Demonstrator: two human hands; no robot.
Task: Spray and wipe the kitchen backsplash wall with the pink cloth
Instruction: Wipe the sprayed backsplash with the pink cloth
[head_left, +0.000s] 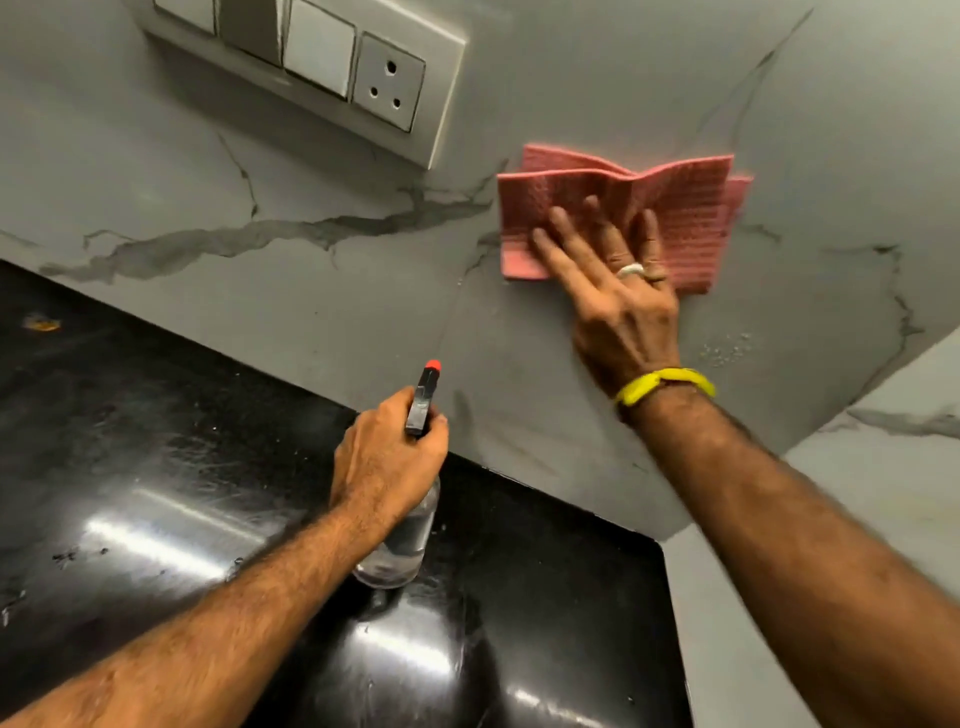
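Head view, entry one: our right hand (618, 291), fingers spread flat, presses the folded pink ribbed cloth (623, 208) against the grey marble-veined backsplash wall (311, 270), above the counter's back edge near its right corner. Entry two: our left hand (387, 457), fingers curled round the neck of the clear plastic spray bottle with black head and red nozzle (415, 499), holds it upright, its base on or just over the glossy black stone counter (156, 467); we cannot tell which.

Risks, as we judge them: the white switch-and-socket plate (322, 67) sits up and left of the cloth, so a leftward stroke or a stray spray could wet the socket. Droplets (727, 348) below the cloth may run to the counter if missed. The loose upper folds could open under a fast stroke.

Room: open wall lies below and left of the cloth; to the right, the side wall (883, 467) closes the corner.
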